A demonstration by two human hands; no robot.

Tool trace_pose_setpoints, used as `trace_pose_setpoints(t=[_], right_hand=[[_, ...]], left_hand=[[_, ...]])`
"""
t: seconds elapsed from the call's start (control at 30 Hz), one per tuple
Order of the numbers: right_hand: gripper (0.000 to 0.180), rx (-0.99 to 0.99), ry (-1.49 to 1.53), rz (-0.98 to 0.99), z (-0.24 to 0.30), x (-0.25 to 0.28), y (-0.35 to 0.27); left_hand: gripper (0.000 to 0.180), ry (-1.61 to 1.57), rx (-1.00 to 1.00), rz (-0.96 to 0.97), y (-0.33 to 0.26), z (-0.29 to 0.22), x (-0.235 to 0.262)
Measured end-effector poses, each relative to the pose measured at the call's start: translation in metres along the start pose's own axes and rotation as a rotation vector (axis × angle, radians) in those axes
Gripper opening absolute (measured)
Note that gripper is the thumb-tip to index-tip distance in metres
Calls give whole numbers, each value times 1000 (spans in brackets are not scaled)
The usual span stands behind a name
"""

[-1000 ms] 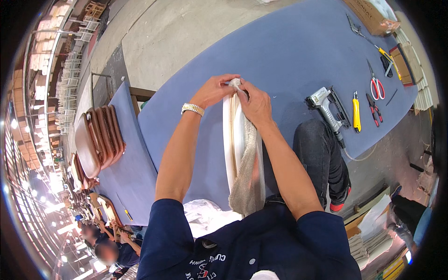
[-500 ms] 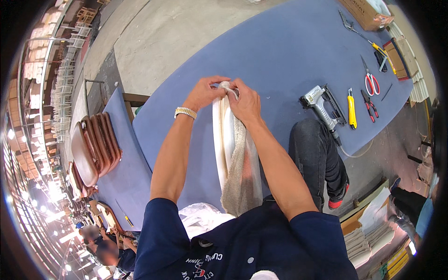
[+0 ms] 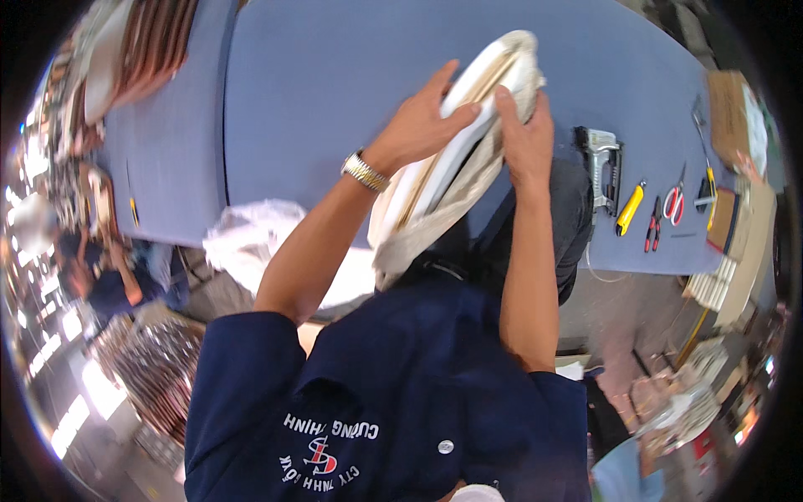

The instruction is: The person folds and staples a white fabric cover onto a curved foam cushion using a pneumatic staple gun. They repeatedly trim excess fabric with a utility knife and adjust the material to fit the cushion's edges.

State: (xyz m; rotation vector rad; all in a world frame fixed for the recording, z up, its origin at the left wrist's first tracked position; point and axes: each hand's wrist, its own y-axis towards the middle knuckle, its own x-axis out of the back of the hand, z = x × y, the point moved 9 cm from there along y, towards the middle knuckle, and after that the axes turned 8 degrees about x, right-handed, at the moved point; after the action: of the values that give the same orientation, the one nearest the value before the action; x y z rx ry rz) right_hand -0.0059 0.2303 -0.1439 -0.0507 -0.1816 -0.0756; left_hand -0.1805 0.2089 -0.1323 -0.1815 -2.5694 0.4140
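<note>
A chair seat pad [image 3: 493, 67] with white foam and a tan board edge stands tilted on its side between my hands, close to my body. Beige fabric [image 3: 447, 209] hangs along its right side and wraps over the far end. My left hand [image 3: 427, 121] grips the pad's left side, its thumb laid across the edge. On the opposite side my right hand [image 3: 527, 138] holds the fabric against the pad, thumb near the rim. The fingertips behind the pad are hidden.
A staple gun [image 3: 602, 171], yellow utility knife [image 3: 631, 207], red-handled pliers [image 3: 653, 224] and scissors [image 3: 674, 202] lie on the blue table [image 3: 335, 58] at right. White plastic [image 3: 251, 238] is bunched at the near edge. Brown seat pads [image 3: 146, 50] are stacked far left.
The pad has turned from nearly upright in view to leaning rightward, its edge toward me. Both hands have left the far tip and now grip its sides. My view has swung nearer my body.
</note>
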Motion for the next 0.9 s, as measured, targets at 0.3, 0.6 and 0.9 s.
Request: trace_pose_setpoints(t=[0.3, 0.6, 0.9], right_hand=[[50, -156, 249, 326, -21, -12, -144], [34, -434, 80, 731, -58, 4, -222], [60, -202, -271, 742, -68, 17, -220]], left_hand=[[68, 89, -92, -129, -37, 7, -28], [57, 97, -60, -233, -36, 18, -23], [59, 150, 40, -238, -41, 24, -11]])
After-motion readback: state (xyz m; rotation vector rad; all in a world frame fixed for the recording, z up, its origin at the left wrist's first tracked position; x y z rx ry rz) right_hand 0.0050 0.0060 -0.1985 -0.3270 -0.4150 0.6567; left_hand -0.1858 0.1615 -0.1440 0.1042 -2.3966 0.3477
